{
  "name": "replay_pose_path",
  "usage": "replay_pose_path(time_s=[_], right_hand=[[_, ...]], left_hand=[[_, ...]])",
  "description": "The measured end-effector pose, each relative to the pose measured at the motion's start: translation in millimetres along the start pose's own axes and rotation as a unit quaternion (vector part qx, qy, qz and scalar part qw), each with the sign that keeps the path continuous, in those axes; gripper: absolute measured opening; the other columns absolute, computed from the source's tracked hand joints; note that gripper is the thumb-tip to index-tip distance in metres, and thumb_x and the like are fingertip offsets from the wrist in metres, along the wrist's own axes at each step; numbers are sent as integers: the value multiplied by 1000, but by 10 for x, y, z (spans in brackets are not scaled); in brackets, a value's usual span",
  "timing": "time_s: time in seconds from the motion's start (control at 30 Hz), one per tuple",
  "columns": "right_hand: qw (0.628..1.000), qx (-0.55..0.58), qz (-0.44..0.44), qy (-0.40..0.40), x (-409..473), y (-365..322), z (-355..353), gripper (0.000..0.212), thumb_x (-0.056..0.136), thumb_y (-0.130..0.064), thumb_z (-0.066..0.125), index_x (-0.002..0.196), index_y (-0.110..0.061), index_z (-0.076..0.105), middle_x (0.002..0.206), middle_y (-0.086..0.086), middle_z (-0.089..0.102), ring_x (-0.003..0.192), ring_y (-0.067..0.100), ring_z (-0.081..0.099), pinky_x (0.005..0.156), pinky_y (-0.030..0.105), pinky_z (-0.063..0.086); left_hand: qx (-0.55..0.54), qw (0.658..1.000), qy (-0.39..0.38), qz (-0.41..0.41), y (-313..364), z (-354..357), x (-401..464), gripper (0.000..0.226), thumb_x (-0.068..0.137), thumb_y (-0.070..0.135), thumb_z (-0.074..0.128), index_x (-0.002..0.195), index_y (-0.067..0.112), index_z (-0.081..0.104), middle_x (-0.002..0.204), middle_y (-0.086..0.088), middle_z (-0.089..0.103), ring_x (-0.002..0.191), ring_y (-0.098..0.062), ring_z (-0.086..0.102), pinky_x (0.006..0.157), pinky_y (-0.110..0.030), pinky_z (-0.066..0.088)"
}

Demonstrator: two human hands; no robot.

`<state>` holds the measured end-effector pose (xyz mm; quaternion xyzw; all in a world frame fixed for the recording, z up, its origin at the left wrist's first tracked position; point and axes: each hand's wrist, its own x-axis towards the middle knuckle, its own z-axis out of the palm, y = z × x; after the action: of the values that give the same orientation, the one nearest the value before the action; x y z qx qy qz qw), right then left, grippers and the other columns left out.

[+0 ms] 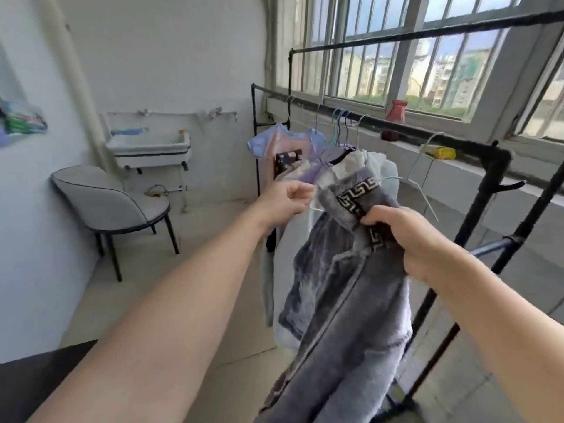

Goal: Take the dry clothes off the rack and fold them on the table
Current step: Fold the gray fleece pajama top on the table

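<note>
both arms reach forward from the bottom edge, hands apart. right hand [406, 236], at 3 o'clock of centre, grips the patterned collar of a grey fleece garment [341, 288]; fingers curled round the fabric. left hand [283, 199], just above centre, pinches a thin white wire hanger [418, 190] at the garment's neck. the garment hangs off the rail, drooping to the bottom edge at 6 o'clock.

black rack [488, 151] runs from 10 o'clock of the garment across to 3 o'clock; an upright and a slanted leg stand close behind the right wrist. an upper rail crosses at 1 o'clock. more clothes [283, 141] hang on the rack at 12 o'clock, packed together on pale hangers, touching the grey garment from behind.

open floor lies to the left, 8 to 9 o'clock, bare tile between the arms and a grey chair [106, 203] by the wall at 9 o'clock. a white wash sink [149, 148] sits on the wall at 10 o'clock. a dark table corner [36, 380] shows at 7 o'clock, under the left forearm.

barred window [412, 56] fills 1 to 2 o'clock; on its sill a red vase [396, 111] and a yellow packet [442, 152].
</note>
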<state>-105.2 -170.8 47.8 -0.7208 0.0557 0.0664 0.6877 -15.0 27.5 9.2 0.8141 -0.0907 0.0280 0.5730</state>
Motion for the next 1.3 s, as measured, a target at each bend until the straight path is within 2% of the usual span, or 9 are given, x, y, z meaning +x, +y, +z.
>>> replay_pose_path(time_s=[0.13,0.23,0.33,0.4,0.6,0.73,0.9,1.13,1.3], right_hand=[[995,38,-15,-91,-34,-161,216,14,82,-6,56,74,-12,66,57,7,67,43,21,61,52,29,54],[976,99,-46,-190,-102,-235,452,8,76,-10,62,74,-12,69,62,5,70,50,18,66,50,29,57],[930,163,-121,-307,-196,-310,760,23,49,-25,82,71,-18,77,70,3,73,61,16,71,53,28,57],[908,154,-160,-354,-242,-350,1002,38,39,-23,87,76,-17,77,74,3,74,65,16,72,56,27,57],[926,-74,-279,-245,-286,-401,1842,20,69,6,76,82,-10,71,85,12,71,76,24,66,80,36,54],[942,-95,-283,-153,-172,-261,2468,21,76,-14,79,92,-16,66,81,-3,68,76,16,64,76,34,52],[959,-108,-238,-114,-184,-134,3261,37,76,-45,72,97,-16,67,104,16,69,97,28,64,89,44,52],[931,-280,-188,-136,-362,189,3919,45,94,-50,49,96,-7,60,95,18,67,83,39,67,82,51,54],[963,-28,-53,-264,-437,491,4349,16,97,-28,56,106,-16,58,119,11,63,104,30,63,72,43,58]], left_hand=[[-64,997,7,-43,-77,-159,-485,30,96,24,58,121,8,60,108,-4,63,91,-9,57,77,-23,45],[-146,986,-44,-61,-197,-409,-940,69,75,60,63,132,22,53,129,2,60,114,-10,57,94,-24,44],[-32,988,-82,-129,-361,-657,-1342,93,57,42,85,139,19,46,134,4,56,123,-13,52,108,-32,40],[113,975,-27,-189,-461,-744,-1557,71,68,26,85,131,14,55,120,5,61,114,-14,56,99,-27,43],[-23,937,275,-213,-675,-1770,-2373,14,93,24,62,106,22,66,110,-5,69,99,-23,65,92,-37,51],[-141,896,401,-126,-424,-2344,-2813,11,98,14,54,97,20,62,102,-6,68,90,-19,64,90,-32,50],[-228,863,430,-136,-143,-2859,-3232,7,92,14,62,88,10,67,80,-6,72,73,-20,68,73,-29,55],[75,896,410,-151,-123,-3320,-3876,41,62,18,89,98,11,70,96,-1,74,90,-18,70,86,-36,55],[500,730,400,-239,-218,-3678,-4121,39,74,8,73,109,7,58,104,-10,61,95,-29,56,77,-38,48]])
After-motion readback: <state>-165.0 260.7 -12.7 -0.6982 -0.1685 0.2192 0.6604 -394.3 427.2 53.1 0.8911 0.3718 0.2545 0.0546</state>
